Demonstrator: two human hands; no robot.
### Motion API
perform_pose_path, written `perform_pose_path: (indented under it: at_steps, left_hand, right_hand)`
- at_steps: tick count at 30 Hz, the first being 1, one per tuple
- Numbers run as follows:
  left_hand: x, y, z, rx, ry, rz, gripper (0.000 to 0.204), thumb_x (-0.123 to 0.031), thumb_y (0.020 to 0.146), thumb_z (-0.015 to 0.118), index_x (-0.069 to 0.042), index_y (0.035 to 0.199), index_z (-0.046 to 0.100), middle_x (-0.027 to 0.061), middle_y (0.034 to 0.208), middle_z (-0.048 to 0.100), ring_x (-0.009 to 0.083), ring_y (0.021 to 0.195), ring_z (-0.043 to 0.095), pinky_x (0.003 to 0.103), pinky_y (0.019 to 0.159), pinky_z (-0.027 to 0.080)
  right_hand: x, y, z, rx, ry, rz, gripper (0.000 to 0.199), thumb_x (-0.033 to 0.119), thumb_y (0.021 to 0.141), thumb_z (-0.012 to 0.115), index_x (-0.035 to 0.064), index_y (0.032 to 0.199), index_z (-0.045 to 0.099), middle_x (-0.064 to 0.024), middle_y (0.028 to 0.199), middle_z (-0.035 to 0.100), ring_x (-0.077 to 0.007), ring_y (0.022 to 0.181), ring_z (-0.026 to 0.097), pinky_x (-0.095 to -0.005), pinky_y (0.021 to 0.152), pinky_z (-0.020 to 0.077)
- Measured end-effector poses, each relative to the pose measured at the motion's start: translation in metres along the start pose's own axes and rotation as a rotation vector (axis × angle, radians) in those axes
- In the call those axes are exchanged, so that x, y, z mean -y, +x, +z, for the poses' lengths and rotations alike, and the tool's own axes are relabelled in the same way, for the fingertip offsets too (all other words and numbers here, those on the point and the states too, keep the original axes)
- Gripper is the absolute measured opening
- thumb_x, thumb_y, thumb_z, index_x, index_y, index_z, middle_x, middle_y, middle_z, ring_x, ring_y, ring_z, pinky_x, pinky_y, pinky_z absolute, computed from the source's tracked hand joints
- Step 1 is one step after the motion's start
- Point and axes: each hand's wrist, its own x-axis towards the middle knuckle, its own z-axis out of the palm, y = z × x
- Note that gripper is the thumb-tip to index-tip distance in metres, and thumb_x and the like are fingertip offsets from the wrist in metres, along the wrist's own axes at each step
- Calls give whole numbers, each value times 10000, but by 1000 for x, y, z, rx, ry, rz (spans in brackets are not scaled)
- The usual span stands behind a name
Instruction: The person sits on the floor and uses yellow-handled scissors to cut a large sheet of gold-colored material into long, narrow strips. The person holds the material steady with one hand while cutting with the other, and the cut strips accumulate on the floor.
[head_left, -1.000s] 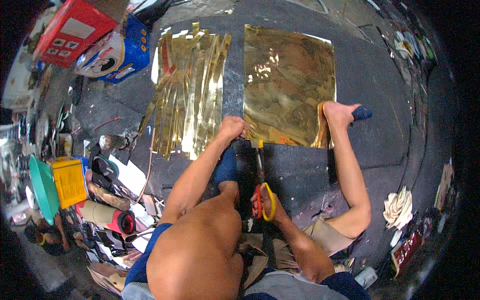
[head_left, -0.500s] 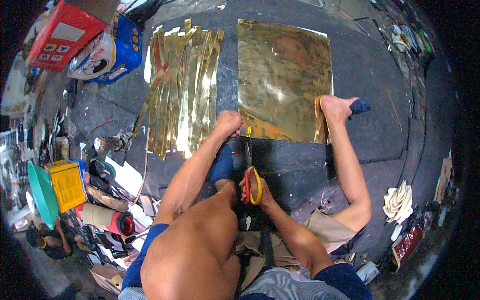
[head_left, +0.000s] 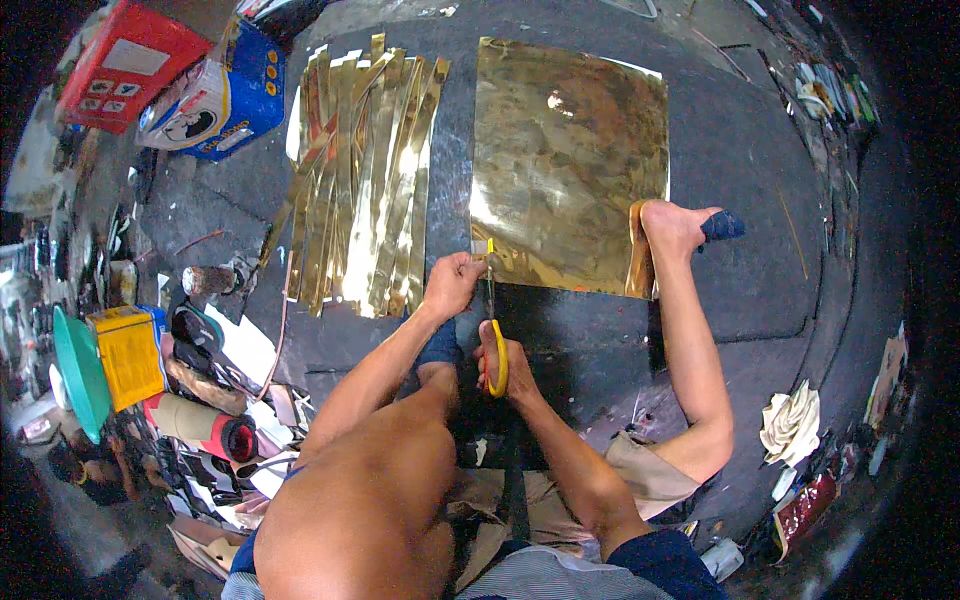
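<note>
Gold foil sheet (head_left: pixel 570 170) held by corner

Yellow-handled scissors (head_left: pixel 500 352) are gripped by the curled right hand (head_left: pixel 512 366); blade opening cannot be told. Beside the blades, the sheet's near-left corner is pinched by the left hand (head_left: pixel 453 285), apparently for steadiness, forearms angled inward. It is laid on dark flooring (head_left: pixel 750 130), probably weighted by the right foot (head_left: pixel 672 226) (heel at its edge). Gold strips (head_left: pixel 366 200) lie leftward.

red box (head_left: pixel 132 62) cut off above, left clutter (head_left: pixel 28 285) blurred, right fingers (head_left: pixel 482 378) partly hidden
</note>
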Motion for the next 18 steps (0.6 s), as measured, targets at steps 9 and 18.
perform_pose_path:
  at_steps: [9, 18]
  left_hand:
    - [-4, -2, 3, -12, -9, 14, 239, -198, 895, 608, -2, 758, 597, 31, 606, 546, 102, 583, 465, 315, 542, 401]
    - [18, 3, 6, -36, -97, 107, 330, -249, 909, 598, 22, 721, 578, 33, 557, 513, 100, 540, 432, 330, 487, 364]
  right_hand:
    - [-7, 11, -2, -58, -161, -95, 736, 743, 835, 437, 48, 647, 587, -51, 500, 534, -177, 433, 579, -314, 422, 479]
    - [23, 9, 7, -72, -90, -66, 837, 817, 772, 411, -5, 649, 508, -23, 468, 422, -143, 364, 492, -288, 349, 423]
